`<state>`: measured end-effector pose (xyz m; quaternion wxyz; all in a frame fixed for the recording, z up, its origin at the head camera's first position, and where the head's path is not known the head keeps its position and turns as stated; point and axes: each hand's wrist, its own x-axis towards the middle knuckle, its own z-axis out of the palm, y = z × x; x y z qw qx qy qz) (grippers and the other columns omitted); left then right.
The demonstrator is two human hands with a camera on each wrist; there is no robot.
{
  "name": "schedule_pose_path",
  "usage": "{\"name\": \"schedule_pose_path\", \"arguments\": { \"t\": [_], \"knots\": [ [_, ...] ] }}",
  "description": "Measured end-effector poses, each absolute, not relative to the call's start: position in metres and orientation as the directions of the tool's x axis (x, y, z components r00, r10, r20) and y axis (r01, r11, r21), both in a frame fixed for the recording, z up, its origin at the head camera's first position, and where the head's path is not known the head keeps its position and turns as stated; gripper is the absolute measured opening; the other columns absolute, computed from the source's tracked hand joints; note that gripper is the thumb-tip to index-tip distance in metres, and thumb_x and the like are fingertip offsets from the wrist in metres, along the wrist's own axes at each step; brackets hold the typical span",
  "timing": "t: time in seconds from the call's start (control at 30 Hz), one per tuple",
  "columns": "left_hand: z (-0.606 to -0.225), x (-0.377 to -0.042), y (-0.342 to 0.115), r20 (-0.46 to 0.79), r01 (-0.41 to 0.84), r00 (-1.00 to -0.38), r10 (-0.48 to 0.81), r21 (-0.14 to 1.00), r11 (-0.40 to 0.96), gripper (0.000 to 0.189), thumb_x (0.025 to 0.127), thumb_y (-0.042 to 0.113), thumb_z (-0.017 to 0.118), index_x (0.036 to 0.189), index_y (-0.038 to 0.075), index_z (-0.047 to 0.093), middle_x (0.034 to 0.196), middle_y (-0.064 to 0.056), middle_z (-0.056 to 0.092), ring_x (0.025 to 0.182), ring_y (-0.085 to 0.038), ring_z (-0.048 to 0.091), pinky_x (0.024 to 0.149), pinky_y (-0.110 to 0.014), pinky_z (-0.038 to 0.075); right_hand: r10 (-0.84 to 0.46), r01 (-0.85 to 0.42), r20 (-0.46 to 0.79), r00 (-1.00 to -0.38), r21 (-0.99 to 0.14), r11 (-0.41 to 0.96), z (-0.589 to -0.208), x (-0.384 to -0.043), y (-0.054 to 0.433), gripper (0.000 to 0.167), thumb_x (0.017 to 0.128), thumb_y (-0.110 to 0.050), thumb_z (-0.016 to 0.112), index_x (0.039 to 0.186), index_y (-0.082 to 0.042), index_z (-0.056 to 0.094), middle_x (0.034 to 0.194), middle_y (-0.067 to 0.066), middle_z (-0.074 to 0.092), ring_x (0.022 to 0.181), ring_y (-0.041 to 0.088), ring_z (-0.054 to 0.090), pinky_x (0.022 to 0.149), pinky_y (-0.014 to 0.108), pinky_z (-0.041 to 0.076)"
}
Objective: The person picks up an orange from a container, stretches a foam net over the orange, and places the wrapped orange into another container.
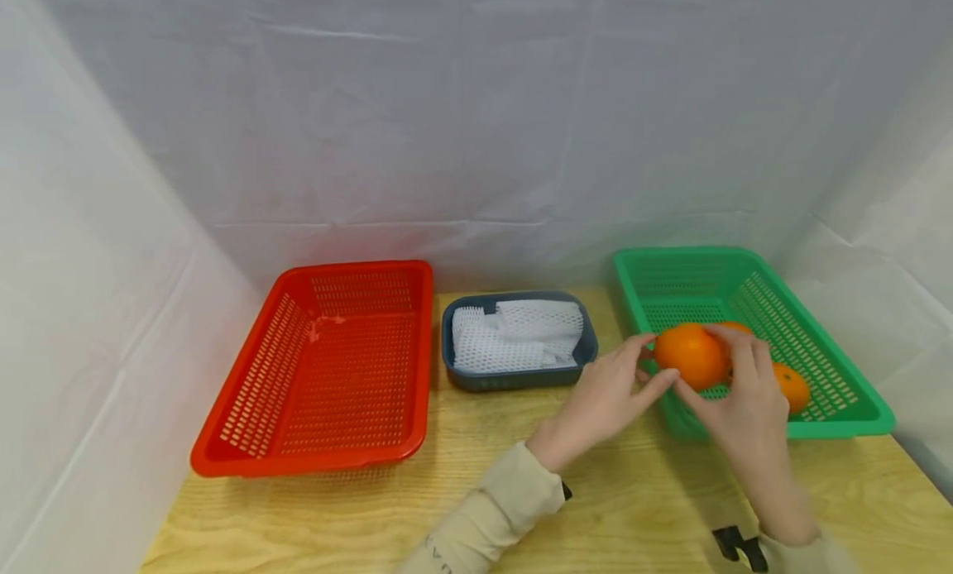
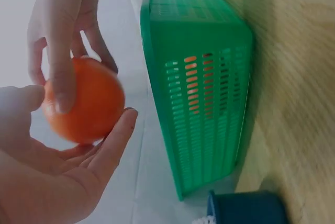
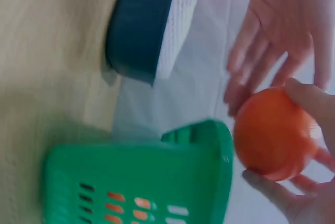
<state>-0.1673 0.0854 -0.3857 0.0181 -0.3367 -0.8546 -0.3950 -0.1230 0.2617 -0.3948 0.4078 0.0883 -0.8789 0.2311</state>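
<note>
Above the near left part of the green basket [image 1: 834, 429], both hands meet at an orange [image 1: 688, 355]. My right hand [image 1: 748, 408] grips it between thumb and fingers, as the right wrist view also shows. My left hand [image 1: 603, 392] reaches in from the left, its fingers [image 2: 112, 143] extended along the underside of the orange in the left wrist view. The two thumbs are close together on the near side. More oranges [image 1: 792, 388] lie inside the green basket, partly hidden behind the right hand.
A dark blue tray [image 1: 514, 381] holding white foam net sleeves [image 1: 506, 342] stands in the middle. At left is a red basket [image 1: 350, 384] with a small pale reddish scrap inside. White sheeting [image 1: 447, 144] surrounds the wooden table [image 1: 476, 450] at the back and sides.
</note>
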Motion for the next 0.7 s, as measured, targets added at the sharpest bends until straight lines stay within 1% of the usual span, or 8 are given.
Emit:
{"name": "schedule_pose_path", "arguments": {
  "t": [0.1,0.17,0.23,0.37,0.43,0.53,0.63,0.7],
  "knots": [
    [-0.386,-0.168,0.086,0.239,0.510,-0.811,0.534,0.738,0.443,0.067,0.104,0.051,0.051,0.154,0.009,0.036,0.134,-0.006,0.062,0.097,-0.006,0.067,0.085,-0.024,0.053,0.005,-0.423,0.789,-0.614,-0.334,0.842,-0.400,-0.123,0.254,0.083,0.090,-0.068,0.053,0.129,0.005,0.055,0.122,0.029,0.056,0.097,0.040,0.061,0.076,0.005,0.045],
    [-0.386,-0.167,0.086,0.224,0.470,-0.827,0.515,0.779,0.415,0.070,0.101,0.053,0.055,0.154,0.011,0.035,0.131,-0.007,0.063,0.093,-0.004,0.067,0.085,-0.027,0.053,-0.014,-0.469,0.809,-0.588,-0.327,0.821,-0.404,-0.124,0.249,0.080,0.091,-0.065,0.056,0.129,0.006,0.055,0.126,0.028,0.056,0.103,0.039,0.061,0.084,-0.002,0.034],
    [-0.387,-0.167,0.086,0.222,0.437,-0.841,0.493,0.815,0.379,0.071,0.099,0.053,0.060,0.153,0.014,0.036,0.128,-0.007,0.064,0.088,-0.002,0.067,0.082,-0.026,0.054,-0.029,-0.497,0.824,-0.566,-0.313,0.809,-0.407,-0.124,0.245,0.078,0.093,-0.063,0.056,0.129,0.006,0.055,0.129,0.027,0.055,0.104,0.038,0.061,0.085,-0.001,0.035],
    [-0.387,-0.165,0.081,0.220,0.381,-0.865,0.451,0.873,0.304,0.069,0.094,0.047,0.070,0.148,0.015,0.040,0.125,-0.008,0.064,0.083,-0.001,0.064,0.071,-0.016,0.053,-0.057,-0.515,0.842,-0.536,-0.273,0.812,-0.411,-0.126,0.240,0.074,0.095,-0.062,0.054,0.129,0.004,0.056,0.131,0.025,0.056,0.101,0.035,0.062,0.073,0.008,0.047],
    [-0.386,-0.164,0.077,0.212,0.360,-0.874,0.437,0.886,0.290,0.069,0.092,0.045,0.073,0.145,0.015,0.041,0.125,-0.008,0.064,0.084,-0.003,0.064,0.070,-0.015,0.052,-0.079,-0.534,0.846,-0.528,-0.258,0.805,-0.411,-0.127,0.239,0.072,0.096,-0.061,0.053,0.129,0.003,0.058,0.132,0.024,0.057,0.101,0.034,0.063,0.071,0.014,0.050],
    [-0.386,-0.164,0.070,0.194,0.342,-0.878,0.438,0.895,0.288,0.070,0.090,0.045,0.075,0.144,0.016,0.040,0.129,-0.008,0.063,0.087,-0.004,0.064,0.070,-0.016,0.053,-0.110,-0.571,0.842,-0.528,-0.256,0.780,-0.410,-0.126,0.237,0.069,0.097,-0.059,0.053,0.129,0.002,0.060,0.134,0.023,0.058,0.105,0.034,0.062,0.082,0.010,0.047],
    [-0.386,-0.164,0.062,0.178,0.333,-0.876,0.448,0.896,0.295,0.071,0.090,0.046,0.076,0.143,0.017,0.039,0.133,-0.007,0.061,0.091,-0.005,0.064,0.071,-0.017,0.054,-0.138,-0.609,0.829,-0.542,-0.274,0.744,-0.408,-0.125,0.234,0.069,0.097,-0.059,0.054,0.130,0.001,0.061,0.136,0.022,0.057,0.111,0.036,0.060,0.098,0.006,0.038],
    [-0.387,-0.163,0.054,0.161,0.324,-0.872,0.463,0.898,0.298,0.072,0.090,0.047,0.075,0.145,0.018,0.039,0.133,-0.007,0.061,0.091,-0.006,0.064,0.071,-0.019,0.054,-0.164,-0.636,0.824,-0.543,-0.276,0.721,-0.408,-0.125,0.231,0.068,0.097,-0.059,0.054,0.130,0.000,0.061,0.136,0.021,0.057,0.114,0.037,0.059,0.102,0.006,0.035]
  ]
}}
